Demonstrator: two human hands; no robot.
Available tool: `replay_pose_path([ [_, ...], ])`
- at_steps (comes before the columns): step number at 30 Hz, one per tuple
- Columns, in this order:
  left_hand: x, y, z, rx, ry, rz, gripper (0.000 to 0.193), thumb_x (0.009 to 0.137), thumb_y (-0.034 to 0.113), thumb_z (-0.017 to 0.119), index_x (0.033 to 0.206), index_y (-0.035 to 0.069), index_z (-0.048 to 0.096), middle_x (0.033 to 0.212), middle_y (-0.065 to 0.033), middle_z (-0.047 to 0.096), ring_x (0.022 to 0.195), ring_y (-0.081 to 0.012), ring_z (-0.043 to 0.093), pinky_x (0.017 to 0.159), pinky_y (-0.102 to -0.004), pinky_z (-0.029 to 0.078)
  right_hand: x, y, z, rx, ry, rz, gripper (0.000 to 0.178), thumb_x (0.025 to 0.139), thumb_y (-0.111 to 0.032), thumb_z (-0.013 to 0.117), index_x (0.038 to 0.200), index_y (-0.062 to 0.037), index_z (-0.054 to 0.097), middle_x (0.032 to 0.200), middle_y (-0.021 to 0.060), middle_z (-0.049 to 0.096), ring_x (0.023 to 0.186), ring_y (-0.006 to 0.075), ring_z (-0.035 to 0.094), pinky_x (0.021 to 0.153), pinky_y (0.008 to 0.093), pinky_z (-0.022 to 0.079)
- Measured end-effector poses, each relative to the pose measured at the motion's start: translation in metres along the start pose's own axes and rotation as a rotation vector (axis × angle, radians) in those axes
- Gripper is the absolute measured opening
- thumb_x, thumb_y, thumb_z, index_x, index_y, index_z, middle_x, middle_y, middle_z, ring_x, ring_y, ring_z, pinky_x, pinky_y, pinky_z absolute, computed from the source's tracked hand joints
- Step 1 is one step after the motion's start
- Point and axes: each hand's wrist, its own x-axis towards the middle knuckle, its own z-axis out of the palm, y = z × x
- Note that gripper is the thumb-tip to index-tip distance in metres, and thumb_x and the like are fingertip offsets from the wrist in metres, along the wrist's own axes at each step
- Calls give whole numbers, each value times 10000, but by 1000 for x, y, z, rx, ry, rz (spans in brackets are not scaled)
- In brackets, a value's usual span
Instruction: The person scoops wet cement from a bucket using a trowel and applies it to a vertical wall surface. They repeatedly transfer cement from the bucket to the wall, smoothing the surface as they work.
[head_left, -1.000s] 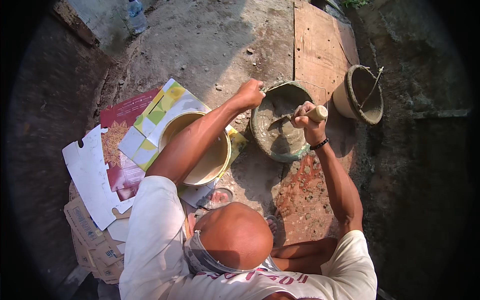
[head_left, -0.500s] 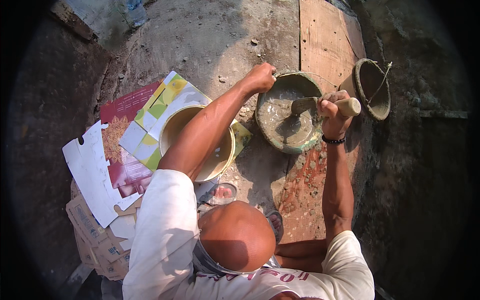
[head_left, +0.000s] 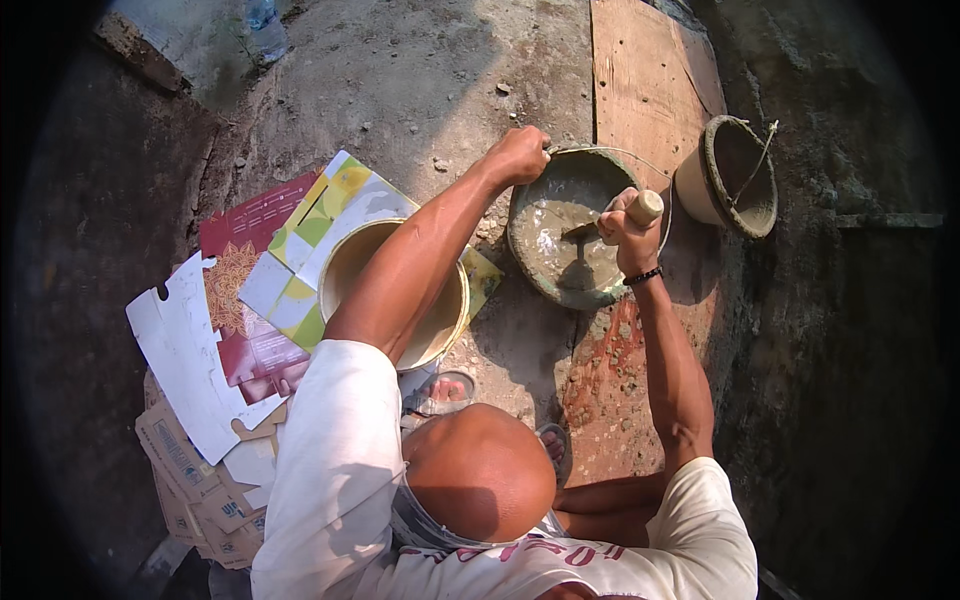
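A round bucket (head_left: 512,240) with a crusted greenish rim holds wet grey mortar (head_left: 550,220). My left hand (head_left: 518,156) is closed on the far left of its rim, where the wire handle joins. In my right hand (head_left: 634,240) is a trowel (head_left: 645,207), gripped by its wooden handle, which points up. The trowel's dark blade reaches left over the mortar; whether its tip dips in I cannot tell. Beneath my left forearm stands a cream bucket (head_left: 461,315), partly hidden by the arm.
At the right, a mortar-crusted bucket (head_left: 700,190) with a wire handle leans tilted. A plywood board (head_left: 640,80) lies beyond. Flattened cartons, white (head_left: 180,345), maroon (head_left: 265,205) and brown (head_left: 180,455), spread at the left. A plastic bottle (head_left: 265,28) lies far left.
My right hand has moved left with the trowel, bringing the blade further over the mortar. My left hand keeps its hold on the bucket.
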Motion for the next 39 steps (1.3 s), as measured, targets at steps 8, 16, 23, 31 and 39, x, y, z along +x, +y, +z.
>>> replay_pose_path([
  [8,25,-2,4,22,-49,109,271,796,82,570,1036,72,693,1004,-238,670,952,-393,656,812,-451,522,25,-40,34,200,-36,-257,210,712,-4,649,718,-58,447,632,44,502,530,134,496,470,278,389],
  [16,14,9,-4,17,-105,47,344,880,142,618,1189,-7,617,1118,-245,650,1090,-358,619,891,-414,480,13,-18,6,86,-177,51,216,687,-10,647,688,-71,439,609,18,463,507,97,417,448,263,331],
  [23,25,-6,-4,-132,-198,78,325,881,120,625,1184,4,639,1008,-190,697,911,-238,659,799,-359,502,46,-28,26,158,-126,-318,211,720,-29,664,764,-43,458,678,72,514,617,179,513,565,316,422],
  [31,19,-5,-6,-188,-182,35,327,885,110,635,1198,17,640,1108,-194,678,1016,-254,644,856,-363,488,40,17,-10,22,-213,-77,231,682,-43,692,716,-54,463,701,56,520,670,170,538,617,312,441],
  [39,26,-14,7,-248,-99,75,350,825,108,680,1164,20,659,1066,-211,686,982,-281,664,851,-377,498,-6,-47,-14,-222,-315,-143,278,703,-140,762,709,-42,502,691,39,515,675,149,523,614,290,430],
])
